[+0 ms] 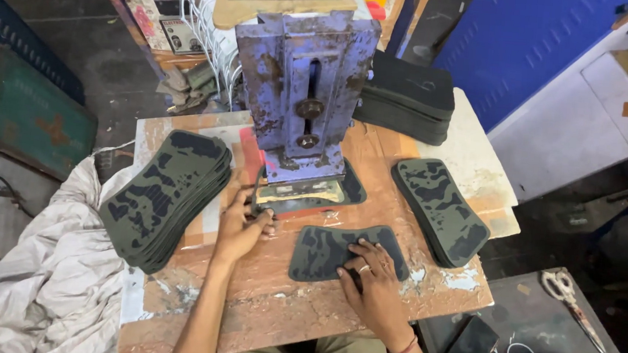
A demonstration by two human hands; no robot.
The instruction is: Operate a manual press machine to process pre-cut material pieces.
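Hands at a press: left hand [240, 227] pinches the die handle; right hand [373, 276] lies spread, flattening a dark camouflage-patterned foam pad [324, 247] squarely on the desk [275, 306].

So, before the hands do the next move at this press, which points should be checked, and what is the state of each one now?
1. Left hand out from under the press head: not ok, its fingers are at the edge of the piece under the press.
2. Right hand away from the press: ok, it lies flat on the loose camouflage piece.
3. Piece under the press sits straight: cannot tell, the head hides most of it.
4. Left stack steady: cannot tell, it fans out sideways.
5. Right stack within reach of the right hand: ok.
6. Scissors away from the work area: ok, they lie on the side table.
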